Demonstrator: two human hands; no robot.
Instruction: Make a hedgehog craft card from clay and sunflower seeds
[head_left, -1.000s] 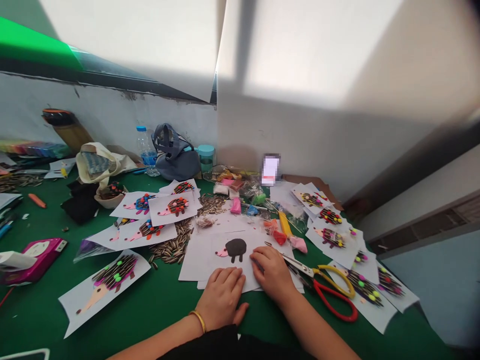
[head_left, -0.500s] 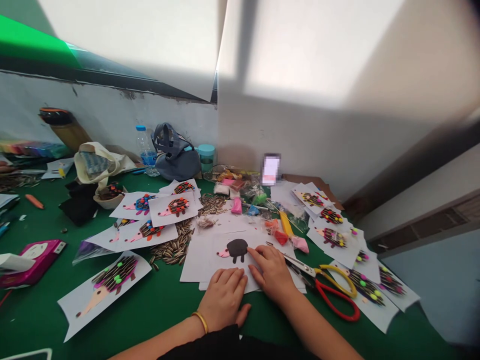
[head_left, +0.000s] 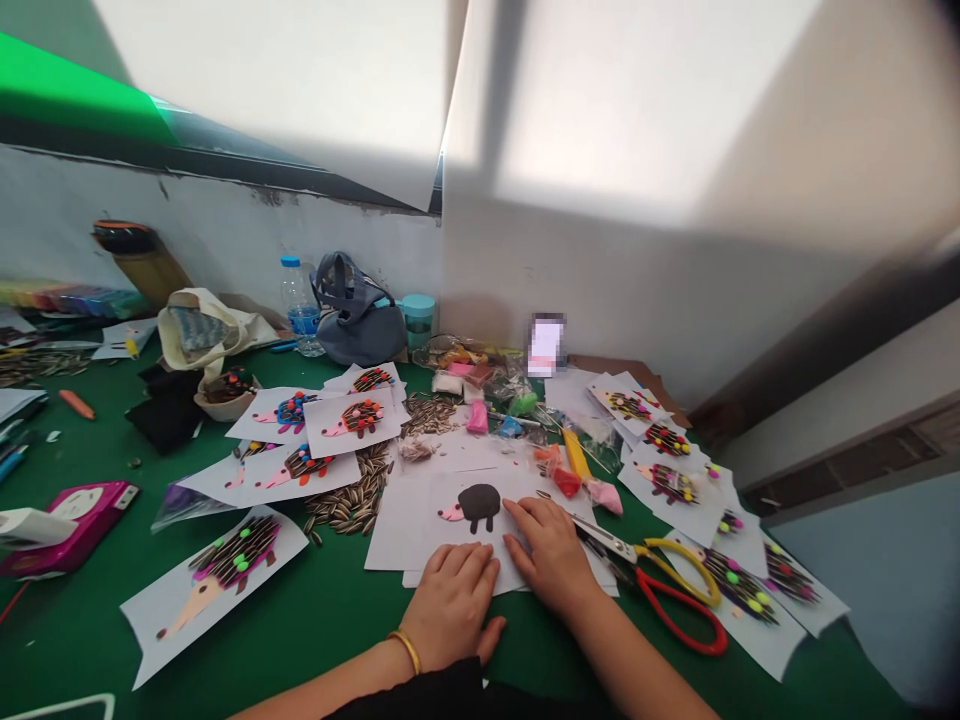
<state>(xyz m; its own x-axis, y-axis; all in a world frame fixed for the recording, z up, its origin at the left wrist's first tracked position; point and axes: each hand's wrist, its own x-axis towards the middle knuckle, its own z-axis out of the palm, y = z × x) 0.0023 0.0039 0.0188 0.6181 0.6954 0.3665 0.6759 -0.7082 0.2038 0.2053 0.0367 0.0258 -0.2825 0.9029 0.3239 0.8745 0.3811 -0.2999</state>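
Observation:
A white sheet of paper (head_left: 405,545) lies in front of me, bearing a hedgehog figure (head_left: 478,503) with a flat black body, short legs and a pink face. My left hand (head_left: 455,597) rests palm down on the sheet's lower edge, fingers outstretched and holding nothing. Beside the figure's right side, my right hand (head_left: 546,548) lies on the paper with its fingers extended, fingertips very near the black body. Scissors (head_left: 679,585) with one yellow and one red handle lie to the right of my right hand. Sunflower seeds (head_left: 356,495) are heaped left of the paper.
Finished seed-covered hedgehog cards lie on the left (head_left: 217,590) and right (head_left: 667,480). Bagged coloured clay (head_left: 564,481) sits behind my hands. A phone (head_left: 545,345) leans on the wall; a grey bag (head_left: 360,325), a water bottle (head_left: 301,310) and a magenta pack (head_left: 71,525) stand leftward.
The whole view has shifted slightly, so everything appears a little farther right and lower. Both hands stay in nearly the same places on the paper.

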